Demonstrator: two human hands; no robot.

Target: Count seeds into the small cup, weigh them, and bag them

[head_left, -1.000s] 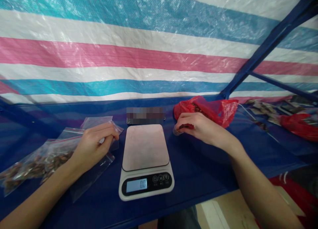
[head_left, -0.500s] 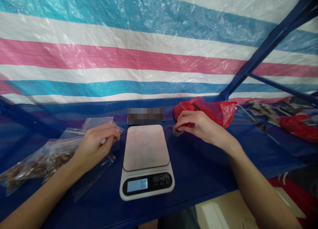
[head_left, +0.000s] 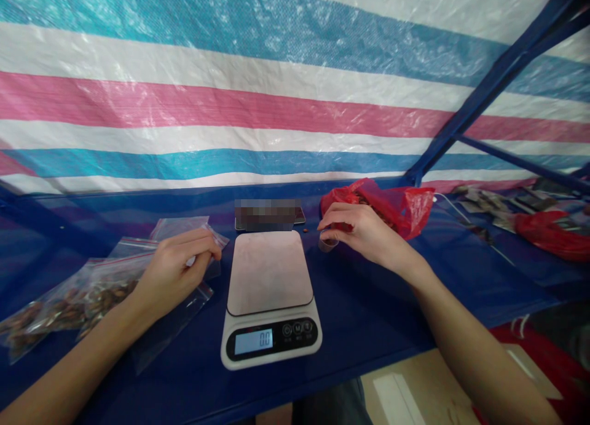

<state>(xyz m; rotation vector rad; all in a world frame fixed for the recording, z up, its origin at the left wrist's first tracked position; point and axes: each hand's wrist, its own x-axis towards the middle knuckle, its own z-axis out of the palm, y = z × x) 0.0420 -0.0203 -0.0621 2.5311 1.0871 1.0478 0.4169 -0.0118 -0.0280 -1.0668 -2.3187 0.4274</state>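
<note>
Small clear plastic cup (head_left: 329, 246), squat, round, mouth up, just right of the scale (head_left: 270, 274). Right hand (head_left: 354, 226) curled at its rim, can't tell if gripping. Scale's long axis runs away from wearer, display end nearest; plate smooth. Left of scale: left hand (head_left: 184, 259) curled over glossy zip bags (head_left: 131, 245), grip unclear. Crinkled red bag (head_left: 417, 207) beyond scale's right.

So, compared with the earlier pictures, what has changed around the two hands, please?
The right hand has shifted slightly left at the small cup. A small brown piece now shows left of the cup, where none was visible one second ago. I cannot tell whether anything was grasped or released. The left hand stays at the clear bags, and the scale still reads 0.0.
</note>
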